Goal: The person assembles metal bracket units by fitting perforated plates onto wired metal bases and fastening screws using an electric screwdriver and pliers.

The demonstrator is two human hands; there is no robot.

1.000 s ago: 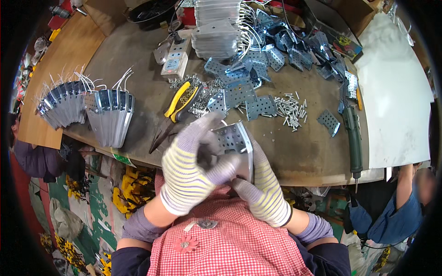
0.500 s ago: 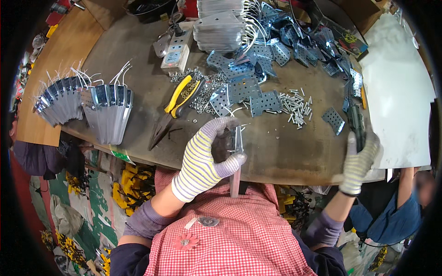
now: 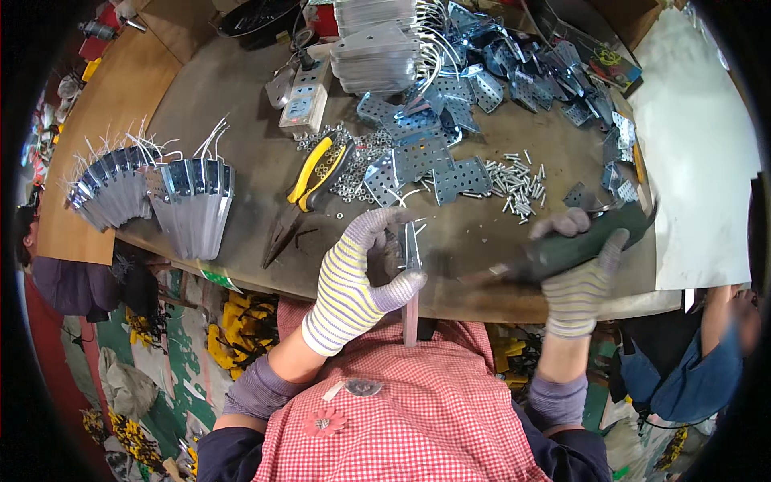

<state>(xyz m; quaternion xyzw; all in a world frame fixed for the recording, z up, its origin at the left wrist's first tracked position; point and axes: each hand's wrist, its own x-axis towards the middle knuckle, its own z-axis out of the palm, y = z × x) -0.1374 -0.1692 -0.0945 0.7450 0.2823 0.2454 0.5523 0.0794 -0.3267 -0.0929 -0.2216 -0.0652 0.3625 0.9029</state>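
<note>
My left hand (image 3: pixel 361 277), in a striped knit glove, pinches a flat plate (image 3: pixel 410 317) fitted with a metal bracket, held upright and edge-on at the table's front edge. White wires stick out at its top. In my gloved right hand (image 3: pixel 580 293) is a dark electric screwdriver (image 3: pixel 590 241), blurred by motion, its tip pointing left toward the plate. Beyond my hands lie loose screws (image 3: pixel 518 186), nuts (image 3: pixel 361 165) and perforated blue-grey metal brackets (image 3: pixel 461 180).
Yellow-handled long-nose pliers (image 3: pixel 312 173) lie left of centre. Assembled plates with wires (image 3: pixel 193 205) stand fanned out at the left. Behind are a power strip (image 3: pixel 307 96) and a stack of plates (image 3: pixel 376 60). A white sheet (image 3: pixel 695 161) covers the right side; another person's arm (image 3: pixel 715 321) shows there.
My right hand has lifted the electric screwdriver from the right side of the table and swung it left toward the plate. My left hand keeps its grip nearly in place.
</note>
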